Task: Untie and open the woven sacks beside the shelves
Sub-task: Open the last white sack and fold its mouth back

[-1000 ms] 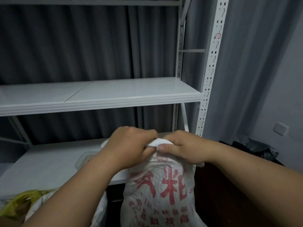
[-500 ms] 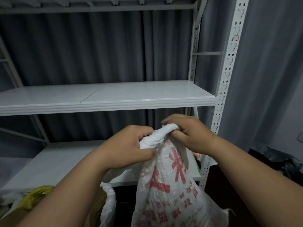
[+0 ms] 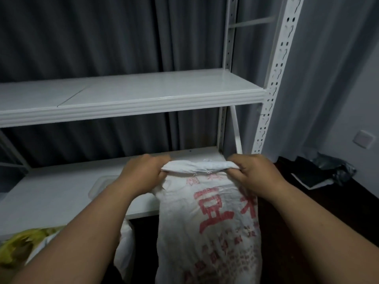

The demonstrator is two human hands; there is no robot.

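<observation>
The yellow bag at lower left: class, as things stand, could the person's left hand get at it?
Probably not at once: the left hand grips the white sack by its top edge. Nothing stands between it and the yellow bag, so it would only have to let go.

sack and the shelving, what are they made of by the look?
Sack: looks like woven plastic, matte white with red print; it creases stiffly, and the rolled top edge keeps its shape under the grip of the left hand and right hand. Weave itself too fine to confirm.
Shelving: probably painted steel, glossy white; slotted upright, ribbed shelf lip with highlights.
</observation>
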